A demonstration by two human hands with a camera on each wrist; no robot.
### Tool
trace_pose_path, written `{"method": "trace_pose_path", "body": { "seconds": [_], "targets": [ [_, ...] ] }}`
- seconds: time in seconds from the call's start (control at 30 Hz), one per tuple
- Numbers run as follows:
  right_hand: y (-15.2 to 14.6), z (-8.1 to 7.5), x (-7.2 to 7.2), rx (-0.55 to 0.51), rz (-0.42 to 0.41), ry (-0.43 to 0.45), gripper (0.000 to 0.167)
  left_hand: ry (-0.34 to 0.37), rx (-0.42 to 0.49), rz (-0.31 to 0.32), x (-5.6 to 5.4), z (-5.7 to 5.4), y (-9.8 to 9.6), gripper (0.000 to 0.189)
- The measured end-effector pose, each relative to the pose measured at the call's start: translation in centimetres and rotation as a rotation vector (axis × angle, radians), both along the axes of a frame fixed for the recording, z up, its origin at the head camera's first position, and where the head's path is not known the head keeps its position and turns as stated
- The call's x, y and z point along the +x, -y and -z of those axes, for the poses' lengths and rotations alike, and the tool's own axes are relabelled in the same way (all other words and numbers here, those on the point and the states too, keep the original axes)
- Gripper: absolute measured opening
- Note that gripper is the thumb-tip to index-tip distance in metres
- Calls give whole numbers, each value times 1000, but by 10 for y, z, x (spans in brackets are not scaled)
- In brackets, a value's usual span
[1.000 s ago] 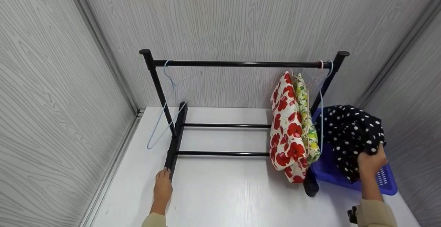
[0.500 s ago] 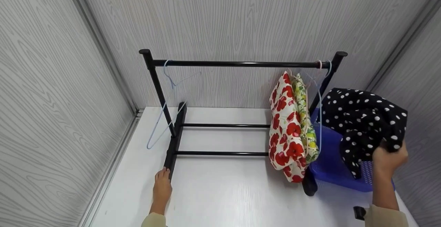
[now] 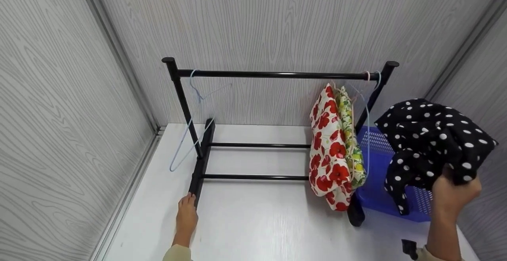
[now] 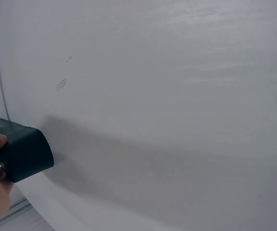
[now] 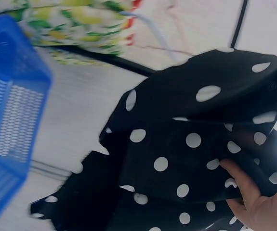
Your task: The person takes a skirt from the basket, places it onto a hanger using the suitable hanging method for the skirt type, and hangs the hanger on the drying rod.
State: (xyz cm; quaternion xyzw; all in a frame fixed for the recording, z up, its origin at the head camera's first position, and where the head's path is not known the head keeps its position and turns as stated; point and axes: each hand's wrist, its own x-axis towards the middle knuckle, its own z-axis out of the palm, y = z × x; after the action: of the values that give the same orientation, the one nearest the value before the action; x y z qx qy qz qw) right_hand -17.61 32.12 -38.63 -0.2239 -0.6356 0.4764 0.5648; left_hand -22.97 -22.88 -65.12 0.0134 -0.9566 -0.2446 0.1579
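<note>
Polka-dot cloth (image 3: 431, 134) is held up in the air at the right, bunched, overlapping the blue basket (image 3: 380, 205) in the head view; the right-wrist view shows a gap between the two. The right hand (image 3: 455, 193) pinches a fold of it, thumb pressed into the fabric, with a loose tail drooping on the side nearer the rack. At the far side the left hand (image 3: 187, 215) grips the front end of the rack foot (image 3: 196, 183) on the white desk (image 3: 253, 221) — thumb above, a finger underneath.

The step in hand looks like a one-handed lift, best done with the cloth high enough that its tail clears the basket's rim. It calls for a firm but narrow pinch, since a big fistful would only deepen the creases. A wide path seems wise too: the hanger wire beside the lemon-print cloth (image 3: 358, 162) is near and could snag a fold. Steady pressure from the left hand should keep the rack from rocking — pulling on it would not help.
</note>
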Motion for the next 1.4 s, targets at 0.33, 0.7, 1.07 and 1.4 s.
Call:
{"method": "trace_pose_path", "body": {
  "seconds": [0.33, 0.7, 1.07, 1.4],
  "targets": [
    [25, -24, 30, 107, -116, 46, 38, -19, -3, 1, 0, 2, 0, 35],
    [70, -54, 63, 96, -305, -159, 19, -25, 3, -1, -1, 1, 1, 34],
    [114, -68, 66, -142, -909, -510, 22, -43, 14, 4, 3, -3, 0, 34],
    [152, -44, 43, 34, -1130, -202, 34, -100, -25, -25, 0, -6, -11, 32]
  ]
}}
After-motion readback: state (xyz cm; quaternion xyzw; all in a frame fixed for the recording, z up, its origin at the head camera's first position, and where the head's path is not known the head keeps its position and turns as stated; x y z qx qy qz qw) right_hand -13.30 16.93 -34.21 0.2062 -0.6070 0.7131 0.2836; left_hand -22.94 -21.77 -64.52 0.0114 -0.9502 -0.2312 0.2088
